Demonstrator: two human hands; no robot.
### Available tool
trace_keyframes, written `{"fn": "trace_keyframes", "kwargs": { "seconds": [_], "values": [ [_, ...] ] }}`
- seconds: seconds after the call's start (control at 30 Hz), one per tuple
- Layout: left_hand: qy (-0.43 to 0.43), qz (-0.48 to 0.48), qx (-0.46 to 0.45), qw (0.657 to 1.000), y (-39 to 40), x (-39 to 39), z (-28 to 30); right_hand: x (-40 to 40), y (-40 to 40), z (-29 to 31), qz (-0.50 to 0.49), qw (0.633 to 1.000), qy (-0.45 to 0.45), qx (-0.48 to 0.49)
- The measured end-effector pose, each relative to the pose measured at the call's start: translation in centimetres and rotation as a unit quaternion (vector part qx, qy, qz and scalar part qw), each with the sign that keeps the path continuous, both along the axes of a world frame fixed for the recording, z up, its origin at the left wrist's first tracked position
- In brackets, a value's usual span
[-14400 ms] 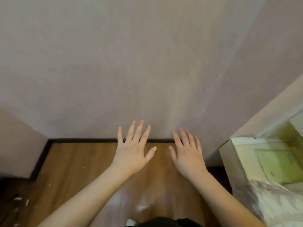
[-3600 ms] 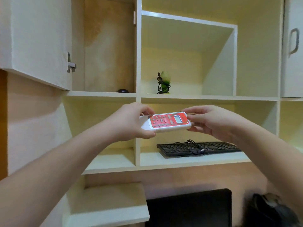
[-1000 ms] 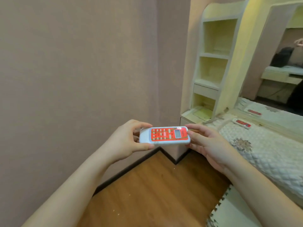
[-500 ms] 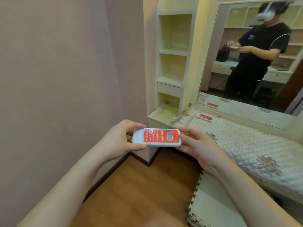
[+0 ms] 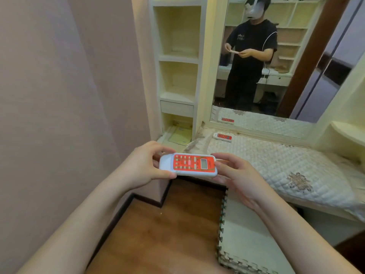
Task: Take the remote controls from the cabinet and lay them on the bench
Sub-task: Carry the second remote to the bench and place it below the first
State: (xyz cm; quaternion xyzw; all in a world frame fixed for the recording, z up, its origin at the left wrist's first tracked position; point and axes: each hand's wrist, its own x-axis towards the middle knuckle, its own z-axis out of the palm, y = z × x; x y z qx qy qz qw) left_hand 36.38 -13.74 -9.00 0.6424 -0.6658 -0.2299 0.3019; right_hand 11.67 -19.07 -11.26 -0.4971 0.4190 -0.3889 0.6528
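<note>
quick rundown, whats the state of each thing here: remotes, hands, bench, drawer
held remote: level, buttons up, gripped at both ends, above the floor
second remote: lying flat on the bench by the mirror
left hand: grips the held remote's white end
right hand: pinches its display end
bench: covered by a quilted pad
drawer: closed

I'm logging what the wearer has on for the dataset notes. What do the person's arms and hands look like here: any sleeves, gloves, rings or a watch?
Both forearms are bare up to the frame edge. The left hand and right hand wear no gloves, and no rings or watch show. The mirror reflection shows a black short-sleeved T-shirt with a thin white line along the sleeve seam.
</note>
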Motion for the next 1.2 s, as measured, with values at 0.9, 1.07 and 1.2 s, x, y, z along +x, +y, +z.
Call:
{"fn": "trace_keyframes", "kwargs": {
  "seconds": [0.9, 1.07, 1.2],
  "values": [
    [0.008, -0.069, 0.059, 0.996, -25.7, -8.0, -8.4, -8.4, -21.2, -7.1, -0.084, 0.994, 0.036, 0.059],
    [0.002, -0.087, 0.075, 0.993, -30.0, -5.8, -10.5, -6.1, -24.4, -9.0, -0.099, 0.99, 0.054, 0.08],
    [0.003, -0.106, 0.08, 0.991, -33.8, -3.1, -12.1, -3.3, -27.2, -10.3, -0.126, 0.987, 0.048, 0.09]
  ]
}}
